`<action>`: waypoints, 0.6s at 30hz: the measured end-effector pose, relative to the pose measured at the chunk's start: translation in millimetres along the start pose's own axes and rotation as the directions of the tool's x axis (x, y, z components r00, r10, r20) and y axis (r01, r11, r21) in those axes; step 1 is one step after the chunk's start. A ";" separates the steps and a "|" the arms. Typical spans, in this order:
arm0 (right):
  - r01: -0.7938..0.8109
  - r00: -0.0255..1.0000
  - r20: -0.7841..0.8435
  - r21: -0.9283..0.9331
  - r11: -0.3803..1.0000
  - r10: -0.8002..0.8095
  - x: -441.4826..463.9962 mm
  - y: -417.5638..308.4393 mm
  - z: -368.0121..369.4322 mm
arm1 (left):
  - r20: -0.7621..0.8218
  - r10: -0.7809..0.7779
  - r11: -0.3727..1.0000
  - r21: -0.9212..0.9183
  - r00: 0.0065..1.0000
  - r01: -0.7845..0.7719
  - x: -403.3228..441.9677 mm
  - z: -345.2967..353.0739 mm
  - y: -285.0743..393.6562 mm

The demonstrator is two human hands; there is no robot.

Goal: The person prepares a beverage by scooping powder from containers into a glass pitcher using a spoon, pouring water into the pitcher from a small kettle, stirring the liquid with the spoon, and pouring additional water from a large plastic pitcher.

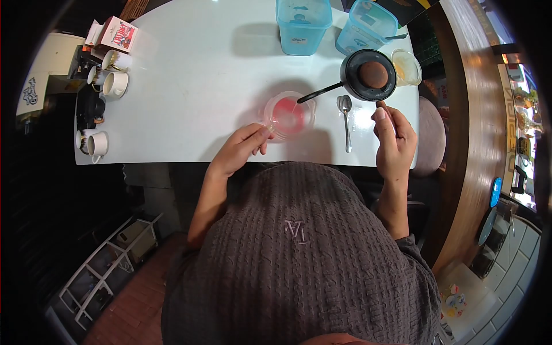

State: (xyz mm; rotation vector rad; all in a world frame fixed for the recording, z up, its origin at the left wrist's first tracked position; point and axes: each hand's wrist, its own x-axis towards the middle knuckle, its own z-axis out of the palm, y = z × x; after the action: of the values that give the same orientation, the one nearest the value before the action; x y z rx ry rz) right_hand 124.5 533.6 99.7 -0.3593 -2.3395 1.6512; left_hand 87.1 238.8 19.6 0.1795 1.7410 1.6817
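My right hand (395, 146) is closed round the handle of a black gooseneck kettle (349, 72) with a brown knob on its lid. The kettle is up over the table, its thin spout reaching left above a clear plastic jug (311, 118). A thin stream seems to run from the spout tip into the pink liquid (287, 115) in the jug. At the jug's near left side, my left hand (238, 148) pinches what looks like its handle. On the tabletop between the jug and my right hand lies a metal spoon (347, 126).
Two translucent blue containers (302, 31) stand at the table's far side. A clear round tub (414, 72) sits at the right edge, partly behind the kettle. White mugs (115, 84) and a red-and-white box (119, 35) line the left edge of the white table (190, 80).
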 end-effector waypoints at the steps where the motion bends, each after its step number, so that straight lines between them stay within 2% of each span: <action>1: -0.014 1.000 -0.005 -0.002 1.000 0.014 0.7 -0.7 0.3 | 0.018 0.010 1.000 -0.017 1.000 -0.009 0.9 2.8 -2.1; 5: 0.023 1.000 0.002 0.022 1.000 -0.023 1.4 0.7 5.5 | -0.009 -0.020 0.993 -0.114 1.000 0.019 9.9 20.7 1.0; 7: 0.032 0.999 0.011 0.022 0.999 -0.032 0.8 0.9 6.2 | -0.050 0.026 0.982 -0.185 0.998 -0.035 14.9 22.0 -4.2; 11: 0.030 1.000 0.006 0.042 0.999 -0.030 -0.2 3.3 6.9 | -0.107 0.065 0.982 -0.169 0.992 -0.083 6.0 6.9 0.8; 13: 0.019 1.000 0.015 0.014 1.000 -0.019 -0.2 3.8 5.4 | -0.058 0.032 0.998 -0.055 0.998 -0.035 -1.6 -2.8 8.2; 16: 0.023 1.000 0.006 0.009 1.000 -0.023 1.5 2.8 6.0 | -0.027 0.030 1.000 0.000 0.999 -0.030 -5.1 -4.2 2.6; 18: 0.025 1.000 0.002 0.023 0.999 -0.025 2.7 3.0 7.7 | -0.013 0.018 0.999 -0.046 1.000 -0.018 -1.4 3.3 2.4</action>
State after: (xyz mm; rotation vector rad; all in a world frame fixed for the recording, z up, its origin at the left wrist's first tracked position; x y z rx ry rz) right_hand 119.5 528.8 94.5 -0.3220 -2.3151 1.6664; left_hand 89.1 241.1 22.6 0.1642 1.7127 1.7381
